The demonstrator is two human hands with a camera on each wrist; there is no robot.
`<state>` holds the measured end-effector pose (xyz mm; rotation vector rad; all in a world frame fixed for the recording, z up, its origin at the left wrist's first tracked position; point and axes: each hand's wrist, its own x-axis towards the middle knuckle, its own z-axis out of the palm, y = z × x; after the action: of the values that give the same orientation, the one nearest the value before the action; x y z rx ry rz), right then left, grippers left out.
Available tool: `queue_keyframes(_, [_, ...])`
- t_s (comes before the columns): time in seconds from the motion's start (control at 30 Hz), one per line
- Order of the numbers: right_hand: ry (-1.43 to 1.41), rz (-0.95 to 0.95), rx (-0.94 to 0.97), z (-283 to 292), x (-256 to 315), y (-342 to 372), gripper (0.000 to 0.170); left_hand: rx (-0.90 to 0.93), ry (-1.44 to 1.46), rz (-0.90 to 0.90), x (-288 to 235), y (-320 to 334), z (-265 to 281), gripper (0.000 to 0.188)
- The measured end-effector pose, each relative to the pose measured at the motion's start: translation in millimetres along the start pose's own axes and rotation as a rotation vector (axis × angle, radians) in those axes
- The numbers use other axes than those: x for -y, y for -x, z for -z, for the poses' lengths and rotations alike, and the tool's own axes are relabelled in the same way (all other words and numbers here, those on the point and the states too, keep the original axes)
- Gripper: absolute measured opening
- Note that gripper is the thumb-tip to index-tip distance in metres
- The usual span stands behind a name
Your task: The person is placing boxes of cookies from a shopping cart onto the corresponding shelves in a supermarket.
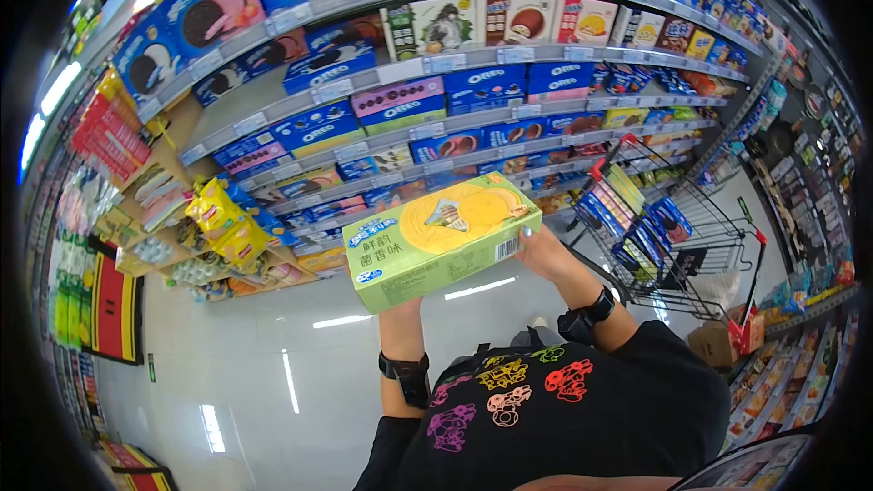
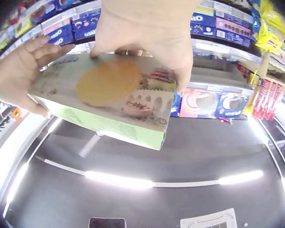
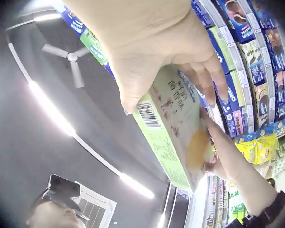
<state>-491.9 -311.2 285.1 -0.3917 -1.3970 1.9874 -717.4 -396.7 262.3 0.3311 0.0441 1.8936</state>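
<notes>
A yellow-green biscuit box (image 1: pixel 455 218) with round yellow biscuits pictured on its front is held up between both hands, tilted. My left hand (image 1: pixel 401 309) grips it from underneath at the left part, fingers mostly hidden behind it. In the left wrist view that hand (image 2: pixel 142 28) spans the box (image 2: pixel 109 85) with thumb and fingers. At the other end, my right hand (image 1: pixel 548 255) holds the box by its barcode corner, thumb at the edge. The right wrist view shows the right hand's fingers (image 3: pixel 213 71) reaching along the back of the box (image 3: pixel 173 118).
Shelves of blue Oreo boxes (image 1: pixel 486 86) curve across the front. A shopping cart (image 1: pixel 673 255) with several packages stands to the right. Yellow snack bags (image 1: pixel 225 218) hang at the left shelf end. Shiny grey floor (image 1: pixel 264 364) lies below.
</notes>
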Motion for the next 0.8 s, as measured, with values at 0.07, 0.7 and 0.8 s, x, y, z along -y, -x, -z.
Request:
queue_keyframes(0.07, [0.073,-0.011,-0.033,-2.7,-10.1,-16.2,0.072,0.026,-0.023,-0.057,-17.6,3.5,-0.1,0.046])
queue_keyframes(0.7, [-0.031,0.312,0.023,-21.0,-66.6,-247.3,0.085,-0.472,-1.035,-0.448,-143.4,-79.3,46.8,0.042])
queue_keyframes(0.8, [0.167,0.457,-0.103,-17.5,-66.7,-297.4,0.087,-0.423,-1.101,-0.395,-160.9,-141.9,24.5,0.047])
